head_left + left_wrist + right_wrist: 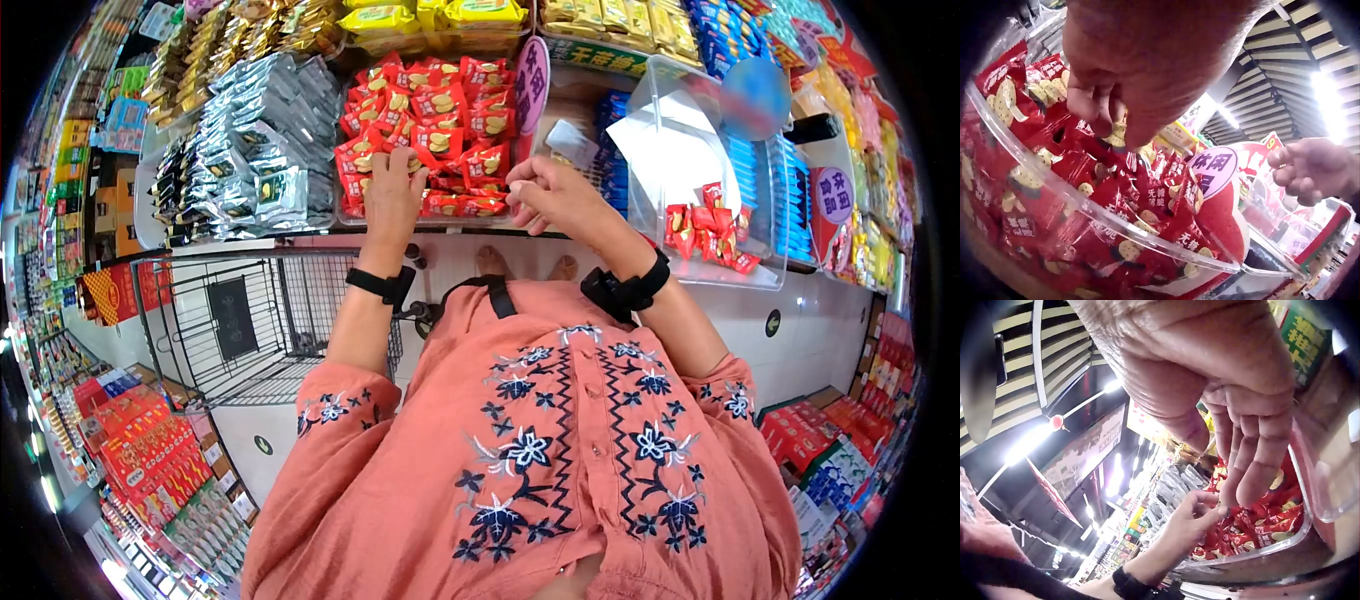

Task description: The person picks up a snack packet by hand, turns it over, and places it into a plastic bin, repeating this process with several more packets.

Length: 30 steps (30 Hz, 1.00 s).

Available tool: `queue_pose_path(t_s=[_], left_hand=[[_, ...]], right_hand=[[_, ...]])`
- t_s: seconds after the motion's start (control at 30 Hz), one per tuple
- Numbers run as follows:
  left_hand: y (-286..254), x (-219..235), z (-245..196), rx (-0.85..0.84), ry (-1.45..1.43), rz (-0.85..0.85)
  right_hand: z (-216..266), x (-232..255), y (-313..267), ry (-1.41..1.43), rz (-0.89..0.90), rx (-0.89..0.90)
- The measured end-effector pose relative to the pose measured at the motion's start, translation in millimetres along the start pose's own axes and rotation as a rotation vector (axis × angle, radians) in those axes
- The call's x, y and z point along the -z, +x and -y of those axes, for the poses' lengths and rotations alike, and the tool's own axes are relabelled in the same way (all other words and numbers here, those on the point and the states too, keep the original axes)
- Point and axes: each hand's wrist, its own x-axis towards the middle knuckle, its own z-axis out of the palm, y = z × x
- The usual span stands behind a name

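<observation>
Packets (438, 103) fill bin (1041, 172); my left hand (393, 190) touches them, grip unclear.
Right hand (562, 197), beside bin, hangs empty, loosely bent; I judge picking early, plenty left.

Snack-food wording showed on the purple signs.
The round purple sign (832, 193) read 休闲食品; the purple oval sign (1213, 172) by the red packets (1119, 215) showed 休闲 and 品. The packets bore 无 and 脆, other characters unclear. A red-edged sign (1272, 142) showed 9; a green floor disc (773, 323) bore an arrow.
</observation>
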Motion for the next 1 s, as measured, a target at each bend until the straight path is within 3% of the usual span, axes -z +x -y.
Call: queue_pose_path(t_s=[0.2,0.23,0.27,0.3,0.43,0.5,0.57,0.67,0.77,0.87,1.0], left_hand=[[2,-16,7,0.002,0.136,0.001],[2,-21,15,-0.059,0.117,-0.028],[2,-21,18,-0.242,0.205,-0.07],[4,-28,25,-0.111,0.113,-0.035],[9,-7,-28,-0.109,-0.037,-0.069],[11,1,-66,0.052,-0.325,-0.024],[14,-1,-96,0.065,-0.484,-0.012],[15,1,-156,0.054,-0.605,0.037],[17,-6,-189,0.054,-0.712,0.146],[19,-18,-204,-0.012,-0.696,0.148],[16,-22,-221,-0.01,-0.684,0.177]], right_hand=[[14,4,-26,0.039,0.026,0.056],[13,8,-30,0.049,0.032,0.071],[15,12,-37,0.05,0.052,0.095],[20,18,-44,0.048,0.06,0.116],[49,70,-92,0.094,0.011,0.228],[58,107,-114,0.031,-0.152,0.264],[49,155,-123,-0.051,-0.288,0.292],[29,216,-133,-0.416,-0.402,0.163],[2,257,-134,-0.579,-0.427,-0.034],[-17,278,-133,-0.696,-0.346,-0.272],[-32,282,-139,-0.846,-0.198,-0.413]])
